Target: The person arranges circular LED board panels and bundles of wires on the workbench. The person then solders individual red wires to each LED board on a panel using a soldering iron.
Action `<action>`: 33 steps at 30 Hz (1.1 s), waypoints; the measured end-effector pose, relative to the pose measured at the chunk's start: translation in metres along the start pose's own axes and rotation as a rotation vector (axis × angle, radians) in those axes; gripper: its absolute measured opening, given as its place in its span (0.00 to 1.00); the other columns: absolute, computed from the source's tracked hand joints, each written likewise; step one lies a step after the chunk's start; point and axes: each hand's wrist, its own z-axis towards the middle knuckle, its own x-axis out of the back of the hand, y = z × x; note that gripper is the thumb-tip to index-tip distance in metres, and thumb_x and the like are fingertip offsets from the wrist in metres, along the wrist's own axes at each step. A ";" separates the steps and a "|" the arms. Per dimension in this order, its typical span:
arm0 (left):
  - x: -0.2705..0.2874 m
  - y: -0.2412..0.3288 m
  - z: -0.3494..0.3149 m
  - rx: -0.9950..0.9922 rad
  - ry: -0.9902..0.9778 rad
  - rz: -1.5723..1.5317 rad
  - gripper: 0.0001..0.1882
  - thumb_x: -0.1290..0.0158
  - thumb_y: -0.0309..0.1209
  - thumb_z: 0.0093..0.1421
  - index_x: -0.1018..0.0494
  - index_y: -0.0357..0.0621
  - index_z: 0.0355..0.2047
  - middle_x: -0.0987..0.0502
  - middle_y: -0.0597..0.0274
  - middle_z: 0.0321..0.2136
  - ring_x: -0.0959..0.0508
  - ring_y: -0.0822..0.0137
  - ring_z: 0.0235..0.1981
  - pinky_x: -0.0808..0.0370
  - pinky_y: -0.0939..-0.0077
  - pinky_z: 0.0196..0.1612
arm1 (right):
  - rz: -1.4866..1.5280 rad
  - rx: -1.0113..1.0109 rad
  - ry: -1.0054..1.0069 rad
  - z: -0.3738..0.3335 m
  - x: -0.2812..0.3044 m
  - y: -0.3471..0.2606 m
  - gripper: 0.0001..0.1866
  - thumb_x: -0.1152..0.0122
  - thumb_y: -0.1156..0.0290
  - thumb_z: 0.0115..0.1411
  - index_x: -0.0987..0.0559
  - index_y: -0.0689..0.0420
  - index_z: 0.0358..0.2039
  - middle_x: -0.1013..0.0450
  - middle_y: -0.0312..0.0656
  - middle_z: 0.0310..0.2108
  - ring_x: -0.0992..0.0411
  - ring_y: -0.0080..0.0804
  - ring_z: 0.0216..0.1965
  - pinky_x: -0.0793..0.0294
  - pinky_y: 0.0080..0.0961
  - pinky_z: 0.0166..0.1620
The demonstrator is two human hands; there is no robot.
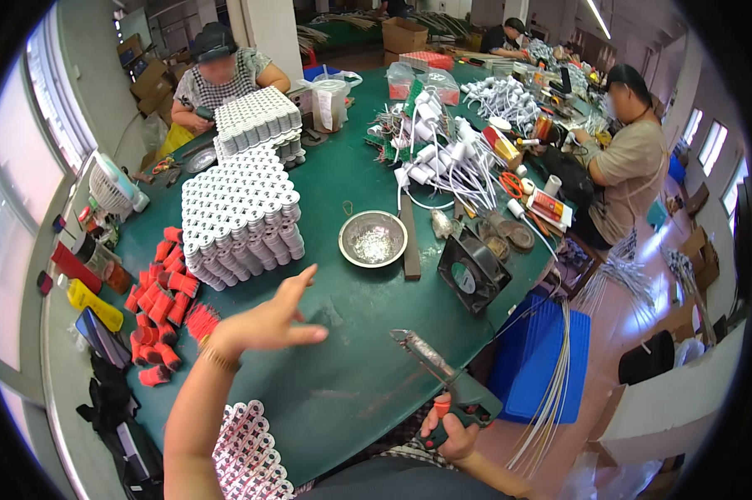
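My left hand (263,327) reaches out over the green table, fingers apart and nothing in them. It is beside a stack of white panels of joined round pieces (238,204) and a heap of red cylindrical parts (161,304). In my right hand (455,435), near the table's front edge, is a dark green power screwdriver (476,402) with a red button and a long metal front pointing up and left. Beyond both hands sits a steel bowl (373,239) with small shiny pieces, too small to make out. Another panel of round pieces (251,450) lies by my left forearm.
A square black fan (473,271) and a dark bar (409,237) stand right of the bowl. White-wired parts (451,158) pile up farther back. A blue crate (543,358) is off the table's right edge. Two people work at the far left and right; another sits farther back.
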 end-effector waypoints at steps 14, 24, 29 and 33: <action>-0.054 -0.045 0.139 0.472 0.224 -0.523 0.28 0.60 0.28 0.57 0.50 0.43 0.59 0.36 0.64 0.19 0.38 0.74 0.14 0.41 0.76 0.12 | 0.021 0.075 0.119 -0.021 0.021 -0.006 0.22 0.43 0.62 0.58 0.36 0.61 0.47 0.33 0.45 0.24 0.30 0.35 0.22 0.26 0.31 0.28; -0.029 -0.052 0.159 -0.027 0.432 0.194 0.17 0.55 0.36 0.64 0.33 0.37 0.46 0.27 0.47 0.35 0.25 0.52 0.37 0.29 0.62 0.42 | -0.004 0.072 0.050 -0.002 0.026 -0.007 0.24 0.44 0.61 0.59 0.38 0.61 0.49 0.34 0.46 0.26 0.30 0.36 0.24 0.27 0.32 0.30; -0.017 -0.078 0.245 0.054 0.734 0.314 0.20 0.49 0.35 0.61 0.36 0.39 0.50 0.35 0.44 0.49 0.25 0.42 0.42 0.28 0.56 0.46 | 0.018 0.087 0.059 -0.005 0.021 0.000 0.24 0.43 0.60 0.58 0.37 0.60 0.49 0.34 0.46 0.25 0.30 0.36 0.24 0.27 0.33 0.30; -0.005 -0.091 0.266 0.346 0.610 0.511 0.15 0.50 0.36 0.61 0.34 0.39 0.42 0.34 0.44 0.47 0.24 0.43 0.38 0.26 0.53 0.41 | 0.022 0.118 0.103 -0.007 0.020 0.001 0.23 0.43 0.61 0.58 0.36 0.61 0.48 0.33 0.46 0.25 0.30 0.36 0.23 0.26 0.32 0.30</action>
